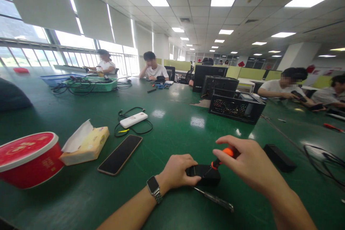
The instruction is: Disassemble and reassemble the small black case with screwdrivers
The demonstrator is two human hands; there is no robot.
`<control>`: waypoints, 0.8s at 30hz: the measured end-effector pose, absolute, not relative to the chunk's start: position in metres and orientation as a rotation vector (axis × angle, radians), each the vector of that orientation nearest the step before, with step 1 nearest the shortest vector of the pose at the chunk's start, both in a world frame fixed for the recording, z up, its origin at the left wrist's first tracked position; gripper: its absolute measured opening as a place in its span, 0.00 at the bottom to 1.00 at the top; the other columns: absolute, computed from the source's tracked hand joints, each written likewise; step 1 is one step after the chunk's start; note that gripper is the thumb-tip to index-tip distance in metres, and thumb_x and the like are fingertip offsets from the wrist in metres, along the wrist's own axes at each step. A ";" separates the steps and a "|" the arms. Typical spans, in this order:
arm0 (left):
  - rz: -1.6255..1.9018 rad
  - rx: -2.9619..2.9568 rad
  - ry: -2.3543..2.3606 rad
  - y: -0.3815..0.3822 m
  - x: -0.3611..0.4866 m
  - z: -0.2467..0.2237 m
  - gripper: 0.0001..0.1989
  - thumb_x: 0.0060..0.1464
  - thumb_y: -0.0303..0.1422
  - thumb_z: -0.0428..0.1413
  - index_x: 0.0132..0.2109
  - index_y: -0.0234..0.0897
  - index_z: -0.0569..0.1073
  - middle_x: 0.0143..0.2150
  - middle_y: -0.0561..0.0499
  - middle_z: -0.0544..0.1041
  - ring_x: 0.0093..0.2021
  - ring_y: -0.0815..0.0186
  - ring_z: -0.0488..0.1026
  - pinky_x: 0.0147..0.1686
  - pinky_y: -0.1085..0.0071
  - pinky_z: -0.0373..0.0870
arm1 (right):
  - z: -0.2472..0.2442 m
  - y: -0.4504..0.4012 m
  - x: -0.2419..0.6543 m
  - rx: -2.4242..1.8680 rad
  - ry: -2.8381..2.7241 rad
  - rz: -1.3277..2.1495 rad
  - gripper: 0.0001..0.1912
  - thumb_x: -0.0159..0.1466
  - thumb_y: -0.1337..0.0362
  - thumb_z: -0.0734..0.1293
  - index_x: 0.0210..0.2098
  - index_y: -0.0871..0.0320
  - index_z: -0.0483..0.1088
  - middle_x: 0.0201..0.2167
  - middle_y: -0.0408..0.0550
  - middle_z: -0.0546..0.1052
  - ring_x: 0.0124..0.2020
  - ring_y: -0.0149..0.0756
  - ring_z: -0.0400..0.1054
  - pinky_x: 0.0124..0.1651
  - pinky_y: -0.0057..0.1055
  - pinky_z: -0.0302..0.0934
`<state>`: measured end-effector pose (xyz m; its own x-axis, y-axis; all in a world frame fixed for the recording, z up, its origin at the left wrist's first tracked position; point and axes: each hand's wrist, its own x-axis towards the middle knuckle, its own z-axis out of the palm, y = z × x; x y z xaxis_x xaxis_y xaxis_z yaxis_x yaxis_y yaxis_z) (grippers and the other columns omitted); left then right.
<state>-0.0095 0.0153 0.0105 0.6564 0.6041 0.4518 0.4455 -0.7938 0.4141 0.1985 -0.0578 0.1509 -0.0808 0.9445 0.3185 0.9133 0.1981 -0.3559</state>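
The fingers (190,160) of the left hand (174,172) are clasped over the left end of a black box (212,176), which is rested on the green bench (81,201) at the lower centre of the frame. Its body is low and oblong, with a flat top. By the right hand (250,161), an orange-and-black screwdriver (228,152) is loosely grasped, its shaft slanted toward the box. Just below, a second screwdriver (217,200) is laid.

Left forearm (132,210): slanted far and right.
Left hand (176,170): lay low, fingers bent, thumb extended right.
Right forearm (287,199): slanted far and left.
Right hand (248,161): was raised, fingers curved, thumb pointing left.
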 end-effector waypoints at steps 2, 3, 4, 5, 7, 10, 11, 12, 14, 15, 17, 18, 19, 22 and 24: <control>0.846 2.621 0.837 0.016 -0.009 0.011 0.15 0.48 0.40 0.63 0.42 0.37 0.79 0.36 0.50 0.79 0.35 0.65 0.76 0.34 0.75 0.69 | 0.150 -0.057 0.198 -1.675 -1.989 0.086 0.14 0.61 0.52 0.64 0.42 0.50 0.74 0.34 0.42 0.78 0.33 0.38 0.70 0.35 0.32 0.60; 0.843 2.628 0.837 0.016 -0.009 0.011 0.15 0.48 0.40 0.63 0.41 0.37 0.79 0.36 0.50 0.79 0.35 0.65 0.76 0.34 0.75 0.69 | 0.149 -0.057 0.198 -1.650 -1.974 0.083 0.14 0.61 0.54 0.64 0.44 0.50 0.73 0.37 0.42 0.78 0.32 0.36 0.70 0.35 0.32 0.60; 0.840 2.634 0.836 0.017 -0.009 0.011 0.15 0.48 0.40 0.63 0.41 0.37 0.79 0.36 0.50 0.79 0.35 0.65 0.76 0.34 0.75 0.69 | 0.149 -0.056 0.198 -1.636 -1.959 0.082 0.14 0.61 0.55 0.64 0.45 0.51 0.72 0.38 0.42 0.78 0.32 0.35 0.70 0.35 0.32 0.60; 0.840 2.638 0.837 0.017 -0.009 0.010 0.15 0.48 0.40 0.63 0.41 0.37 0.79 0.36 0.50 0.79 0.35 0.65 0.76 0.34 0.75 0.69 | 0.148 -0.056 0.198 -1.633 -1.951 0.085 0.14 0.61 0.56 0.64 0.45 0.51 0.72 0.37 0.42 0.78 0.31 0.35 0.70 0.35 0.32 0.60; 0.836 2.644 0.838 0.018 -0.008 0.009 0.15 0.47 0.41 0.63 0.40 0.37 0.79 0.36 0.50 0.80 0.35 0.64 0.76 0.34 0.75 0.69 | 0.148 -0.055 0.199 -1.635 -1.952 0.093 0.13 0.61 0.56 0.64 0.43 0.51 0.73 0.34 0.42 0.78 0.31 0.36 0.70 0.34 0.31 0.60; 0.826 2.650 0.841 0.019 -0.008 0.007 0.16 0.46 0.41 0.63 0.41 0.37 0.78 0.36 0.50 0.80 0.35 0.64 0.77 0.35 0.75 0.69 | 0.149 -0.055 0.200 -1.632 -1.978 0.096 0.11 0.60 0.58 0.64 0.41 0.51 0.73 0.32 0.41 0.78 0.30 0.35 0.70 0.32 0.30 0.59; 0.822 2.653 0.841 0.019 -0.008 0.007 0.16 0.47 0.41 0.63 0.41 0.37 0.78 0.36 0.50 0.80 0.35 0.64 0.77 0.35 0.75 0.69 | 0.149 -0.056 0.201 -1.628 -1.987 0.093 0.11 0.60 0.59 0.63 0.41 0.51 0.73 0.33 0.41 0.78 0.29 0.35 0.70 0.31 0.30 0.59; 0.818 2.654 0.842 0.019 -0.008 0.006 0.16 0.47 0.41 0.63 0.41 0.36 0.78 0.36 0.50 0.80 0.35 0.63 0.77 0.35 0.75 0.69 | 0.149 -0.056 0.201 -1.625 -2.000 0.090 0.12 0.60 0.59 0.63 0.42 0.51 0.72 0.34 0.41 0.78 0.29 0.34 0.69 0.31 0.30 0.58; 0.806 2.658 0.842 0.019 -0.008 0.007 0.16 0.48 0.42 0.63 0.41 0.36 0.78 0.36 0.50 0.80 0.36 0.63 0.77 0.35 0.75 0.69 | 0.150 -0.057 0.202 -1.637 -2.020 0.072 0.10 0.60 0.59 0.64 0.40 0.51 0.72 0.31 0.42 0.78 0.27 0.34 0.69 0.30 0.29 0.58; 0.801 2.660 0.841 0.020 -0.008 0.007 0.16 0.48 0.42 0.63 0.41 0.37 0.78 0.36 0.50 0.80 0.36 0.63 0.77 0.36 0.75 0.69 | 0.151 -0.057 0.203 -1.655 -2.023 0.055 0.09 0.60 0.57 0.64 0.37 0.52 0.72 0.28 0.42 0.77 0.26 0.34 0.68 0.28 0.29 0.57; 0.789 2.666 0.840 0.020 -0.009 0.007 0.16 0.49 0.42 0.63 0.41 0.37 0.78 0.37 0.50 0.80 0.36 0.64 0.77 0.35 0.75 0.69 | 0.152 -0.058 0.203 -1.700 -2.014 0.006 0.13 0.60 0.52 0.65 0.28 0.54 0.71 0.21 0.42 0.74 0.22 0.33 0.65 0.25 0.28 0.54; 0.784 2.670 0.840 0.020 -0.009 0.007 0.16 0.49 0.43 0.62 0.41 0.37 0.77 0.37 0.50 0.80 0.36 0.64 0.77 0.35 0.75 0.69 | 0.152 -0.058 0.203 -1.712 -2.009 -0.015 0.16 0.59 0.49 0.65 0.25 0.54 0.70 0.19 0.42 0.73 0.21 0.33 0.64 0.23 0.28 0.52; 0.779 2.674 0.840 0.020 -0.009 0.007 0.16 0.49 0.43 0.62 0.41 0.37 0.77 0.37 0.50 0.80 0.36 0.64 0.77 0.35 0.75 0.68 | 0.152 -0.057 0.203 -1.702 -2.007 -0.026 0.17 0.59 0.48 0.65 0.24 0.54 0.69 0.19 0.42 0.72 0.21 0.33 0.64 0.23 0.28 0.52; 0.772 2.679 0.837 0.021 -0.009 0.006 0.16 0.50 0.44 0.62 0.42 0.38 0.77 0.36 0.51 0.80 0.36 0.64 0.77 0.35 0.75 0.68 | 0.151 -0.057 0.204 -1.593 -2.021 0.035 0.12 0.61 0.53 0.64 0.32 0.54 0.74 0.28 0.44 0.77 0.26 0.33 0.68 0.27 0.28 0.57; 0.772 2.684 0.841 0.022 -0.009 0.005 0.17 0.50 0.44 0.62 0.41 0.37 0.77 0.36 0.51 0.80 0.35 0.65 0.77 0.34 0.75 0.68 | 0.151 -0.057 0.204 -1.525 -2.038 0.104 0.12 0.62 0.59 0.63 0.41 0.54 0.74 0.35 0.45 0.78 0.30 0.33 0.70 0.32 0.29 0.61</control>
